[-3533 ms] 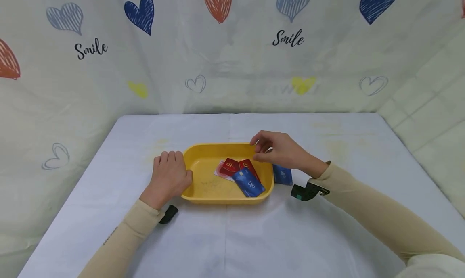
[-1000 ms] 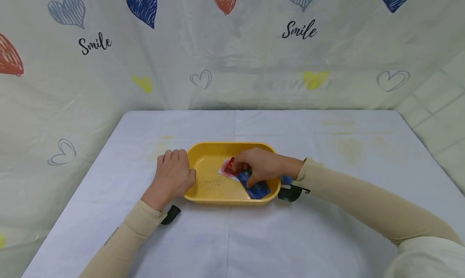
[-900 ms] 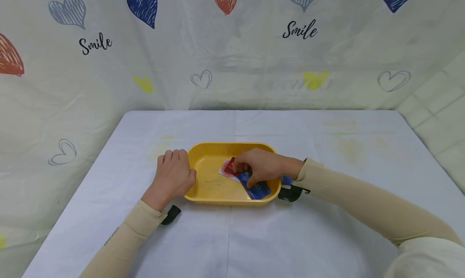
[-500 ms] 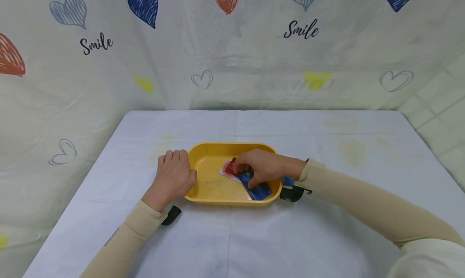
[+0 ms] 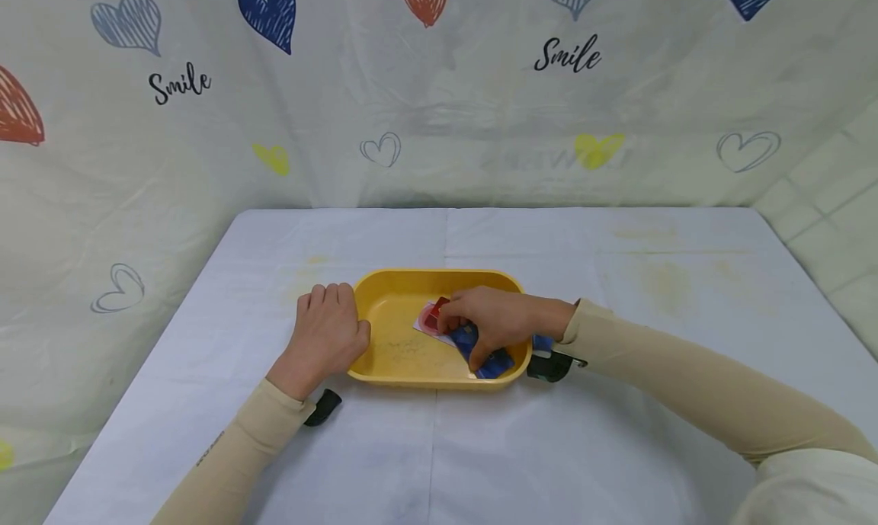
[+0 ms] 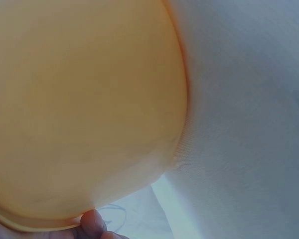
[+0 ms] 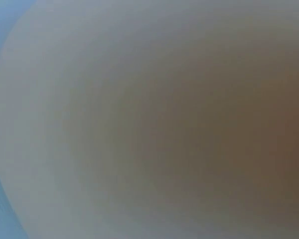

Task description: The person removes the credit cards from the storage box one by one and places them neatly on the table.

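Note:
My left hand [image 5: 322,334] grips the left end of the yellow plastic tray [image 5: 387,334]. In the left wrist view its fingertips [image 6: 92,221] lie at the tray's rim, and the tray's smooth yellow surface fills much of the picture. Inside the tray my right hand [image 5: 497,315] reaches over the cards, with its fingers and thumb bent around a blue card [image 5: 495,366]. Part of that card is covered by the hand. Beside the fingertips show a red card [image 5: 435,318] and a white card with a pink round print [image 5: 421,325]. The right wrist view is a blur.
Another blue card [image 5: 543,344] lies outside the tray's right end, partly hidden by the right wrist and its black camera [image 5: 549,367]. White cloth covers the table [image 5: 384,456]. A curtain printed with hearts [image 5: 439,91] hangs behind the far edge.
My right hand has come from above the tray's right rim down onto the cards. Lately its thumb has slid toward the blue card's near end. The left hand keeps its grip.

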`<state>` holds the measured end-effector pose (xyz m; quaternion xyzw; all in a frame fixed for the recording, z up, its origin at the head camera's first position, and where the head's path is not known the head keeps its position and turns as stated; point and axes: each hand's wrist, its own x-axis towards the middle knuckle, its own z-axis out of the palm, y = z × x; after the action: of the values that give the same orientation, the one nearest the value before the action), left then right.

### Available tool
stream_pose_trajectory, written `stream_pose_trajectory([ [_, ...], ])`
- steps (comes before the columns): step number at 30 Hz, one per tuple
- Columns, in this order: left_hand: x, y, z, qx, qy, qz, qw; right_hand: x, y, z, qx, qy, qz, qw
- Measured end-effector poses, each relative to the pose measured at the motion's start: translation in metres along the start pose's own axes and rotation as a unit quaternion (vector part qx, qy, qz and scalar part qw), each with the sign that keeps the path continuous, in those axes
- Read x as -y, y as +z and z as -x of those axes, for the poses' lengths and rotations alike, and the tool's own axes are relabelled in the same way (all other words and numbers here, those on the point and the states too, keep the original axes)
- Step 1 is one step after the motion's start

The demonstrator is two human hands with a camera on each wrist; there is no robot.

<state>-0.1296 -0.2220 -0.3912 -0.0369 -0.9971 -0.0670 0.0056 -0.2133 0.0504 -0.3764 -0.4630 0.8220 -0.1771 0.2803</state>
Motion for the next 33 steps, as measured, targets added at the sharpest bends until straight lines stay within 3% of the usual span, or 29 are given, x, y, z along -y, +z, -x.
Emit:
stream_pose_trajectory([
  [16,-0.0008,-0.0015,0.0000,0.010,-0.005,0.006,0.9999,-0.0022,0.0006,0.0009,0.001,-0.028,-0.006,1.000],
  [25,-0.0017,-0.0007,0.0003,0.014,-0.008,0.007,0.9998,-0.0065,-0.0011,0.0042,-0.024,-0.054,-0.032,0.998],
  [33,-0.0022,-0.0016,0.0013,0.011,-0.006,0.009,0.9999,-0.0074,-0.0050,0.0070,-0.038,-0.048,-0.048,0.997],
])
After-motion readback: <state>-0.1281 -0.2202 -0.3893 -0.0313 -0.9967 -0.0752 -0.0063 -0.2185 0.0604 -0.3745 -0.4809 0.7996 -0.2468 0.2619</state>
